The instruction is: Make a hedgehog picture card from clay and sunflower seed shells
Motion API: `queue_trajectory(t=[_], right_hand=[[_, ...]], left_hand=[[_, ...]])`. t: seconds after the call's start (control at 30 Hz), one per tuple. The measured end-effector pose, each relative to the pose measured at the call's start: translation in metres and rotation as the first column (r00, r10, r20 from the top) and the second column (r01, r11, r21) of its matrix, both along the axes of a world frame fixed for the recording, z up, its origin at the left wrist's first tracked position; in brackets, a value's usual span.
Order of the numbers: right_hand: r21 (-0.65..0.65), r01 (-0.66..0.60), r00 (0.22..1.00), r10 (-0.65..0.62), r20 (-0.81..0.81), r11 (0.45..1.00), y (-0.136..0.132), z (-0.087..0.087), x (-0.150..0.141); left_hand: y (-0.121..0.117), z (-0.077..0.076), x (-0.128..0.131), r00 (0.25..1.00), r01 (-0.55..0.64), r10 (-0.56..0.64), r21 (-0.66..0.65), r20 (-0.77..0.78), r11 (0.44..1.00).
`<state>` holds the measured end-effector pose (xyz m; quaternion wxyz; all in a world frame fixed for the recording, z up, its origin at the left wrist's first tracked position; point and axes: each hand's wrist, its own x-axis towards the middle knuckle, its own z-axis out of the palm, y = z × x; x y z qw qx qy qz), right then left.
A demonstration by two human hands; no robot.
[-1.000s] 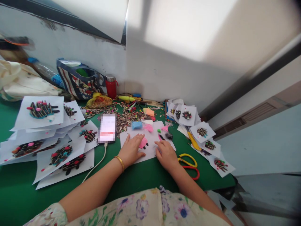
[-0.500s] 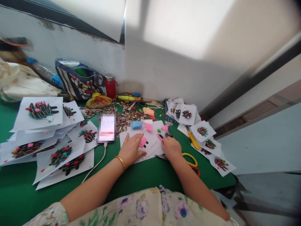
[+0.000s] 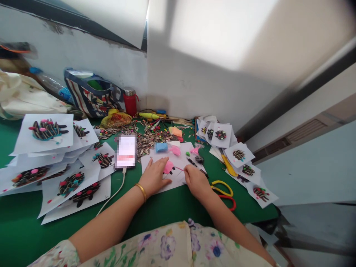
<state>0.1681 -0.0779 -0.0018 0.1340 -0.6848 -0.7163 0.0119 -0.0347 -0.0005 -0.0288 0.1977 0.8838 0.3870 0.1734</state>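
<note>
My left hand (image 3: 154,175) lies flat on the white paper (image 3: 178,179), fingers stretched out and thumb apart. Against its fingertips is a flattened pink clay shape (image 3: 168,167), with dark seed-like pieces at its lower right edge. My right hand (image 3: 196,179) is closed around a thin pink stick (image 3: 180,169), whose tip points left toward the clay. Beyond that hand lies a black pen (image 3: 191,162). Scissors with yellow and red handles (image 3: 222,188) rest beside my right wrist, their blades partly hidden.
Left of the paper are a phone (image 3: 125,152) on a white cable and stacked seed pictures (image 3: 19,139). More picture cards (image 3: 239,155) fan out at right. Blue clay (image 3: 161,147), scattered sunflower seeds (image 3: 144,142) and a red flask (image 3: 130,103) stand behind.
My right hand moved to the pen area, then came back lower and left with the thin pink stick in its fingers. My left hand has stayed on the paper.
</note>
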Motion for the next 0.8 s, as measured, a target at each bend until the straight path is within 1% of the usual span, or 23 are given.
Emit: queue_trajectory(t=[0.07,0.13,0.3,0.4,0.53,0.8], right_hand=[[0.051,-0.053,0.998,0.053,-0.015,0.997,-0.004,-0.003,-0.005],[0.075,-0.088,0.996,0.090,-0.022,0.993,-0.006,-0.006,-0.008],[0.075,-0.063,0.998,0.064,-0.006,0.995,-0.005,-0.015,-0.012],[0.111,-0.097,0.995,0.096,0.016,0.989,-0.006,-0.019,-0.013],[0.142,-0.140,0.990,0.135,0.046,0.980,-0.006,-0.019,-0.014],[0.123,-0.167,0.982,0.154,0.105,0.978,-0.005,-0.016,-0.018]], left_hand=[[0.000,0.000,0.000,1.000,0.000,0.000,0.000,-0.001,1.000],[0.000,0.000,0.000,1.000,-0.001,0.001,0.000,-0.003,1.000],[0.000,0.000,0.000,1.000,-0.003,0.003,0.003,-0.009,1.000],[0.000,0.001,0.000,1.000,0.001,-0.001,-0.001,-0.008,1.000],[0.000,0.001,0.000,1.000,-0.001,0.001,-0.006,-0.005,1.000],[0.000,-0.002,0.000,1.000,0.003,-0.003,-0.003,-0.005,1.000]])
